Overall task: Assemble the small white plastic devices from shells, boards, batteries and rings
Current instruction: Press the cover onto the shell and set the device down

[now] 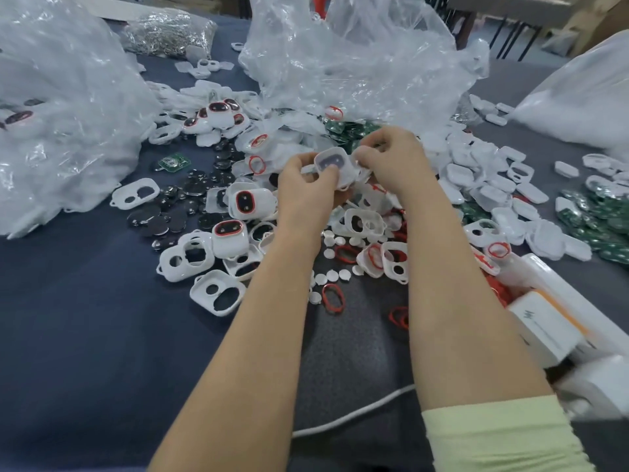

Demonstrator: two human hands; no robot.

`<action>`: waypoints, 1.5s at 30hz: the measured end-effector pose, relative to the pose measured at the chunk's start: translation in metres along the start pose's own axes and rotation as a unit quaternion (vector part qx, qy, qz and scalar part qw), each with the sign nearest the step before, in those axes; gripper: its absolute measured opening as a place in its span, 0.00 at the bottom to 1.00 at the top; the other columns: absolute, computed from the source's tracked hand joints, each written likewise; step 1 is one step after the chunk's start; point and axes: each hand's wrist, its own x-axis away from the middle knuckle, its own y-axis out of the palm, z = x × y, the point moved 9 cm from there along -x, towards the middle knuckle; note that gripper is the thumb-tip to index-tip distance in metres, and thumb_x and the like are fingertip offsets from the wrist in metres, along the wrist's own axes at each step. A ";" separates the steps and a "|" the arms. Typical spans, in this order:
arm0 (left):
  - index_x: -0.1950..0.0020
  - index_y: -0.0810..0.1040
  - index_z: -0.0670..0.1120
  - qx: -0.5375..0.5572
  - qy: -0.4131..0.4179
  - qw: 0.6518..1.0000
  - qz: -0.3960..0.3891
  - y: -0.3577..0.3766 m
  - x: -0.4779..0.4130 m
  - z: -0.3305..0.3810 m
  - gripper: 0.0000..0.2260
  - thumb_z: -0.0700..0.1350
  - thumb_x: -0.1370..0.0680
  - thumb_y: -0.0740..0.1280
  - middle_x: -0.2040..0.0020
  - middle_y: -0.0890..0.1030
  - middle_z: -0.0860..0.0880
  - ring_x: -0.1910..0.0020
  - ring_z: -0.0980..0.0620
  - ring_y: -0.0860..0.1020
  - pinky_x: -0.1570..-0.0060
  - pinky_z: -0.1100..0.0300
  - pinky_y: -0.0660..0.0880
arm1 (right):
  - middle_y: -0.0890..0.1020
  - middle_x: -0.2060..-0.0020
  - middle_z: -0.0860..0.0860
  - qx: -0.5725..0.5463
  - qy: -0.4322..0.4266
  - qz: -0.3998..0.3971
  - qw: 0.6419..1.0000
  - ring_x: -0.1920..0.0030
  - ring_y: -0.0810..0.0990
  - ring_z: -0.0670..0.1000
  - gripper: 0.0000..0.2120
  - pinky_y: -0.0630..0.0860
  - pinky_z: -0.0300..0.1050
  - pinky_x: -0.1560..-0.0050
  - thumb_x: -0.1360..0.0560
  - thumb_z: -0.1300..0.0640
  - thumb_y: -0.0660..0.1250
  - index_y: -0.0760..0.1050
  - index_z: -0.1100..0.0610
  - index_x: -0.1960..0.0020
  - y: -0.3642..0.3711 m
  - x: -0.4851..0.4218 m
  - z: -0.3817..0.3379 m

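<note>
Forearms (269,301) extended, left hand (306,185) and right hand (396,161) pinch a rounded white shell (333,165).

Zigzag mark (531,315) on white box (553,337)

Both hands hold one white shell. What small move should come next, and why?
Probably the right hand should reach for a loose red ring and fit it. The white shell, gripped also by the left hand, shows no red rim, while the finished device nearby has one.
</note>
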 end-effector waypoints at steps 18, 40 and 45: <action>0.53 0.71 0.48 0.026 0.007 0.999 0.043 -0.015 -0.001 0.006 0.09 0.34 0.21 0.64 0.57 0.77 0.48 0.65 0.57 0.80 0.64 0.65 0.79 | 0.73 0.33 0.55 0.226 0.047 0.011 0.973 0.33 0.70 0.59 0.25 0.72 0.54 0.37 0.25 0.68 0.58 0.70 0.53 0.30 0.009 -0.017 0.028; 0.45 0.73 0.44 -0.028 0.006 1.000 0.001 0.006 0.006 -0.014 0.07 0.36 0.21 0.64 0.50 0.81 0.40 0.56 0.46 0.84 0.60 0.61 0.80 | 0.84 0.58 0.51 -0.255 -0.014 0.081 0.963 0.52 0.83 0.51 0.05 0.79 0.48 0.45 0.26 0.60 0.69 0.80 0.51 0.57 -0.007 0.048 0.021; 0.43 0.72 0.44 -0.033 0.017 0.999 0.007 0.006 0.004 -0.015 0.08 0.36 0.21 0.64 0.49 0.81 0.41 0.56 0.49 0.83 0.64 0.65 0.78 | 0.78 0.50 0.47 -0.241 -0.015 0.097 0.966 0.54 0.80 0.42 0.11 0.77 0.35 0.54 0.26 0.62 0.69 0.75 0.55 0.46 -0.005 0.048 0.025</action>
